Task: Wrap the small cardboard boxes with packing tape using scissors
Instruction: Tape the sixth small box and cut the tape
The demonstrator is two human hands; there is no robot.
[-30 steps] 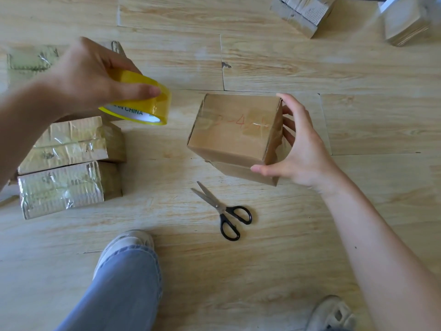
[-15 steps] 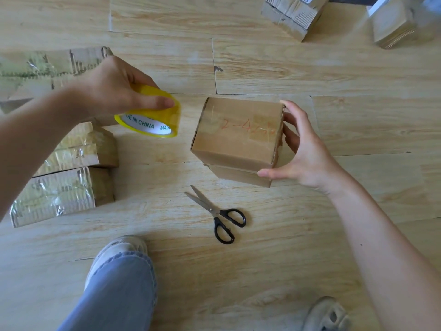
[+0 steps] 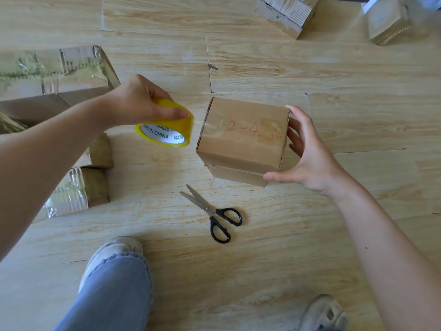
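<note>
Brings the tape roll (image 3: 167,137), gripped in the left hand (image 3: 140,103), closer, now just beside the cardboard box (image 3: 241,139); steadies that box, just beyond the untouched scissors (image 3: 212,210), with the right hand (image 3: 312,158) clasping its right side; looks ready to start taping
</note>
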